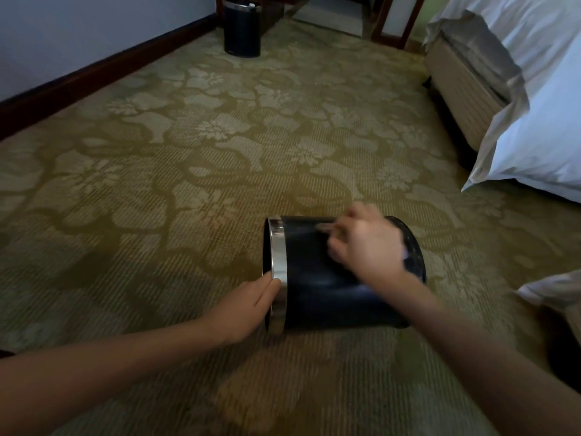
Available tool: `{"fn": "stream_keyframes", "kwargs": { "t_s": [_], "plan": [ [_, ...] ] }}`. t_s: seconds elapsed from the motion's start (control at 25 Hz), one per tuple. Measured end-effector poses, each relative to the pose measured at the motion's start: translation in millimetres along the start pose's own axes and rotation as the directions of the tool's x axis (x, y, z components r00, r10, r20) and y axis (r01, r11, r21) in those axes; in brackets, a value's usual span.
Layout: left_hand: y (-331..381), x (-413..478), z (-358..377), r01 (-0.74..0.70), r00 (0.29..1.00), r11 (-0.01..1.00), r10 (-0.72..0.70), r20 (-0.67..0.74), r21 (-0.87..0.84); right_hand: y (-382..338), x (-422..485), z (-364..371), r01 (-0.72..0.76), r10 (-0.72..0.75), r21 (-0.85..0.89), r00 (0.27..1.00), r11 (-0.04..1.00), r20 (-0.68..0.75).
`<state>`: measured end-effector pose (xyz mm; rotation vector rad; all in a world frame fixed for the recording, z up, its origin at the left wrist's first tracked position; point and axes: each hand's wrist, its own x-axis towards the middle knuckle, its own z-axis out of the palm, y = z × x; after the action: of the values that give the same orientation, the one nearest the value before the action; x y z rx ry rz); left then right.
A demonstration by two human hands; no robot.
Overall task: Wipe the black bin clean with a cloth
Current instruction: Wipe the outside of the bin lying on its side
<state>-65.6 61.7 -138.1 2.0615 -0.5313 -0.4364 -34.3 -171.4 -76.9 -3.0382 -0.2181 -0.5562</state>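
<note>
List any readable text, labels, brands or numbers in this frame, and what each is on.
No text here can be read.
Black bin, lying on its side on the carpet: no lettering visible on its wall or chrome rim; the part under the moving hand is blurred.
Second bin, upright by the wall: a small pale mark near its base, too small to read.
</note>
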Motion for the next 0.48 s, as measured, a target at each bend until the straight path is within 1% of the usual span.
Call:
{"fn": "stream_keyframes", "kwargs": {
  "t_s": [0.04,0.08,0.12,0.16,0.2,0.24,0.28,0.4,0.48],
  "plan": [
    [-1,-2,1,-0.001,1.0,1.0,0.0,0.02,0.022,30,1,-6,-0.176,0.176,0.005,0.983,0.984,0.045],
    [-1,-5,2,-0.001,0.999,0.999,0.0,0.034,0.048,55,2,-12,-0.357,0.351,0.041,0.929,0.933,0.114],
    [-2,-7,3,0.0,0.999,0.998,-0.002,0.047,0.062,69,5,-19,-0.511,0.486,0.097,0.851,0.854,0.199],
    [-1,-9,3,-0.004,0.999,0.998,0.0,0.054,0.061,73,9,-23,-0.594,0.554,0.113,0.792,0.797,0.255],
    [-1,-11,4,-0.007,0.998,0.999,0.004,0.058,0.053,68,12,-24,-0.609,0.57,0.085,0.775,0.788,0.273],
    [-1,-11,5,-0.006,0.998,0.999,0.003,0.064,0.051,56,15,-23,-0.582,0.553,0.037,0.789,0.812,0.266],
    [-2,-12,5,0.0,0.997,0.998,-0.004,0.073,0.063,38,15,-20,-0.533,0.514,0.011,0.823,0.846,0.242],
    [-13,-21,12,-0.004,0.992,0.987,-0.017,0.127,0.163,-39,14,-11,-0.315,0.279,0.126,0.93,0.941,0.24],
    [-18,-31,19,-0.059,0.988,0.972,0.025,0.149,0.226,-87,17,-5,-0.187,0.146,0.175,0.964,0.967,0.222]
  ]
}}
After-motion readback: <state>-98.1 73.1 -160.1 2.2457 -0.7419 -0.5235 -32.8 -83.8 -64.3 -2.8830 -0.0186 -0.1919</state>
